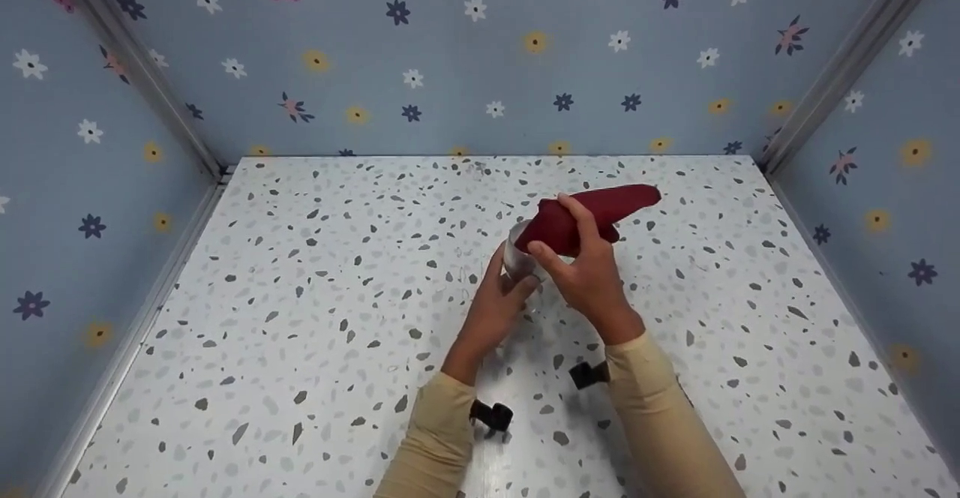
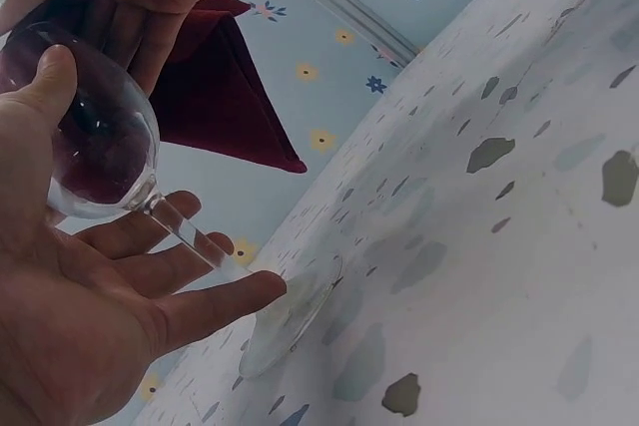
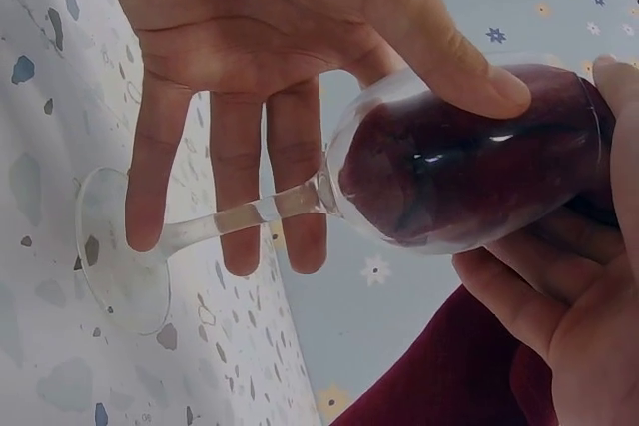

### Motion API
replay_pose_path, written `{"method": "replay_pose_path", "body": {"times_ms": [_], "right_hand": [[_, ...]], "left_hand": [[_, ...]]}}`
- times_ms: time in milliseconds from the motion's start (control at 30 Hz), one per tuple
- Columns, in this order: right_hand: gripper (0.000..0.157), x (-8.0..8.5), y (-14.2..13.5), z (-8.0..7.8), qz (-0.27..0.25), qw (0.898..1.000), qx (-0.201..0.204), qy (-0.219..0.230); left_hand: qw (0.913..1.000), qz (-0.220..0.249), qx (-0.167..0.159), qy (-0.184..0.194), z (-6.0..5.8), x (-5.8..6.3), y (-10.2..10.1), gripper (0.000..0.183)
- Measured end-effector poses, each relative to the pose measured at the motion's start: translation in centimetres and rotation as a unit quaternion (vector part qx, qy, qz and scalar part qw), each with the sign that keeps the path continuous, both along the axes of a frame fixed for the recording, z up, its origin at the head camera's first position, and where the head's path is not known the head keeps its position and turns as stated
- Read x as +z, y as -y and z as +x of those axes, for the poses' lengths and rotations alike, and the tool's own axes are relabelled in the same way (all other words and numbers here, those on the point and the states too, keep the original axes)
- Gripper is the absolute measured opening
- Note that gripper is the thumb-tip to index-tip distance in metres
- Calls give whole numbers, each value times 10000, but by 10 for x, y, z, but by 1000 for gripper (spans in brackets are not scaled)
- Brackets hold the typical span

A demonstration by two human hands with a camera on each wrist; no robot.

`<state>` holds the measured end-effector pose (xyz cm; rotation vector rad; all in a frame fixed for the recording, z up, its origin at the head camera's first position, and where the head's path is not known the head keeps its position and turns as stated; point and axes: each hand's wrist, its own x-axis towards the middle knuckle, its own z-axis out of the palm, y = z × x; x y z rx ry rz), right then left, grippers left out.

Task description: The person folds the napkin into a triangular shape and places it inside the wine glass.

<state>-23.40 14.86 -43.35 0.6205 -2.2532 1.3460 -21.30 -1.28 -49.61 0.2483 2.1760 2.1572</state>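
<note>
A clear stemmed wine glass is held in my left hand above the middle of the table. In the right wrist view, the left thumb presses the bowl while the fingers lie along the stem. My right hand grips a dark red cloth at the glass's mouth. Part of this cloth fills the bowl, seen through the glass; the rest hangs outside in a loose fold. Whether the glass foot touches the table cannot be told.
The white speckled tabletop spreads around both hands. Blue walls with flowers and butterflies enclose the back and sides. Black wrist-worn pieces stick out from the left sleeve and the right sleeve.
</note>
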Motion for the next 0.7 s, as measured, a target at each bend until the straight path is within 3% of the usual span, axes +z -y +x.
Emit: {"method": "replay_pose_path", "body": {"times_ms": [33, 367, 700], "right_hand": [[72, 0, 0, 0, -10, 10000, 38, 19], [84, 1, -4, 2, -229, 9975, 514, 432], [93, 6, -2, 13, -276, 9965, 407, 676]], "left_hand": [[10000, -5, 1, -25, -2, -4, 1, 75], [9997, 188, -89, -105, -3, -5, 4, 82], [9989, 455, -128, -80, -3, -9, -1, 76]]}}
